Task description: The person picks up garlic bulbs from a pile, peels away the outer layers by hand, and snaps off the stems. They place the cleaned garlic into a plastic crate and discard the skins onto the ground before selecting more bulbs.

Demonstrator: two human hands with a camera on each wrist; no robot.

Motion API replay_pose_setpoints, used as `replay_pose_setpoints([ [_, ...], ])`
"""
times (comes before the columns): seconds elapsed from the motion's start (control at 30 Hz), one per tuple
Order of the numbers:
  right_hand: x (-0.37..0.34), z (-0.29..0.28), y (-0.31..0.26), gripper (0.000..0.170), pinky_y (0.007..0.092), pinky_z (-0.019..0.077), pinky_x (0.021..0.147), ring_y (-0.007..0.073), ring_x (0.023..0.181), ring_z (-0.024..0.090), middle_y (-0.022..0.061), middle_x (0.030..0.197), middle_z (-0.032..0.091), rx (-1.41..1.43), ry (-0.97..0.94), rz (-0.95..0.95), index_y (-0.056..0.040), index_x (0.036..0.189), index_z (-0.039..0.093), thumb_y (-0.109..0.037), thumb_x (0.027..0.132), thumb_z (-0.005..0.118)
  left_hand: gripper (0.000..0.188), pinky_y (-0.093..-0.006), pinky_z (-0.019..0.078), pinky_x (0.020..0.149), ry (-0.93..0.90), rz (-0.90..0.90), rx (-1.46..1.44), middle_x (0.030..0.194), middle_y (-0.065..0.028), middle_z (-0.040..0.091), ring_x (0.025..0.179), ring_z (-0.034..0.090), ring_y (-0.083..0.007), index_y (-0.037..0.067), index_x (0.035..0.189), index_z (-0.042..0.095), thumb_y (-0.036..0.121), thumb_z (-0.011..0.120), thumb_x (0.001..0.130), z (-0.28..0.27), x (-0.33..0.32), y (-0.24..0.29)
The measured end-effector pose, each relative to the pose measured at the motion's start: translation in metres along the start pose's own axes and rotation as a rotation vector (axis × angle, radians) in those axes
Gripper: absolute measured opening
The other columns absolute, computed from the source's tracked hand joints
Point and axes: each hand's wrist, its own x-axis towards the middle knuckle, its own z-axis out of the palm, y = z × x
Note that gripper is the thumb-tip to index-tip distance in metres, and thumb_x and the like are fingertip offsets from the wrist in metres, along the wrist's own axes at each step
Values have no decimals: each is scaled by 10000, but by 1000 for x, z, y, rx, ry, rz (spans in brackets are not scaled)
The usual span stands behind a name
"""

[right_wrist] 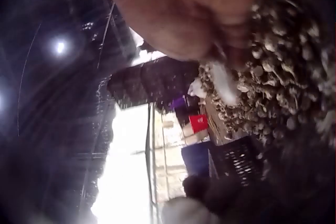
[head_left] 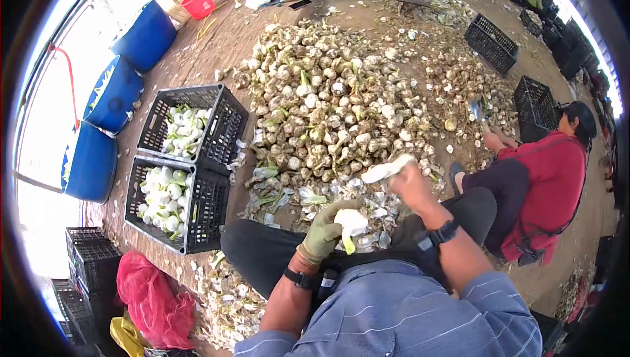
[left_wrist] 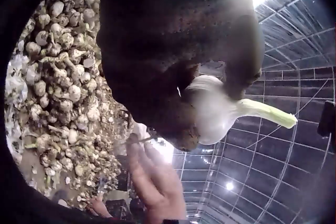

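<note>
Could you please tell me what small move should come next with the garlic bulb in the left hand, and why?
I would probably have the left hand lay the garlic bulb in the nearer black crate: it looks white and clean, with a short green stem, much like the bulbs already there. What the right hand holds is too blurred to name.

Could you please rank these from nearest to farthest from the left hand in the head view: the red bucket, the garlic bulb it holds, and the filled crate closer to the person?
From the left hand:
1. Garlic bulb, in its fingers.
2. Filled crate, off to the person's left.
3. Red bucket, far ahead, also to the left.
</note>
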Motion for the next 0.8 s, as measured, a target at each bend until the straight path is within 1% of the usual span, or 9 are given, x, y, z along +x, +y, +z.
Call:
replay_pose_setpoints([
  [0.03,3,3,23,370,358,530,897,256,988,664,154,1115,661,-141,-226,-284,28,1267,540,-53,906,559,592,-337,498,983,2,37,-34,1186,-118,640,1080,645,-223,-23,1323,519,62,579,741,-1,4,-3],
  [0.07,-5,2,30,379,360,519,910,266,999,661,156,1125,659,-228,-232,-313,13,1274,548,-70,905,576,568,-340,493,977,54,60,11,1173,-112,639,1079,635,-225,-25,1303,527,70,567,744,-1,5,-7],
  [0.13,-33,5,-17,398,363,497,938,286,1021,656,160,1145,653,-410,-244,-381,-17,1287,564,-104,901,611,539,-331,484,967,112,99,104,1158,-100,636,1067,620,-212,-29,1278,537,73,565,750,2,9,-2],
  [0.17,-46,14,-34,345,383,496,895,325,994,655,173,1086,659,-198,-229,-205,-31,1196,626,-176,885,667,533,-325,482,961,127,98,135,1154,-96,634,1062,616,-205,-30,1272,539,75,567,750,3,9,-1],
  [0.27,-56,23,-47,301,400,503,824,354,957,642,178,1014,664,-425,-231,-410,-41,1116,657,-218,875,695,519,-314,480,946,171,80,220,1142,-88,631,1044,606,-185,-33,1257,544,82,573,752,5,9,1],
  [0.3,-58,27,-48,243,411,502,725,360,868,637,162,916,662,-408,-154,-486,-41,1035,675,-216,869,700,515,-313,480,943,185,65,238,1138,-88,631,1038,606,-181,-34,1254,545,85,575,754,5,9,1],
  [0.5,-60,30,-40,177,445,493,632,367,721,627,148,791,640,-573,-107,-600,-36,972,662,-181,871,682,491,-307,499,906,214,67,329,1100,-84,638,984,615,-166,-44,1228,560,90,587,756,-1,11,-7],
  [0.7,-53,35,-31,179,435,494,616,359,683,633,170,783,652,-573,-145,-463,-24,961,656,-170,861,687,507,-319,510,906,190,13,227,1099,-89,645,996,628,-187,-41,1227,564,117,614,748,-11,9,-12],
  [0.8,-50,34,-33,203,394,498,628,314,688,645,170,811,666,-275,-167,-256,-13,969,663,-183,863,695,529,-329,515,911,174,22,36,1107,-91,650,1013,635,-200,-31,1243,559,165,666,763,-16,11,-19],
])
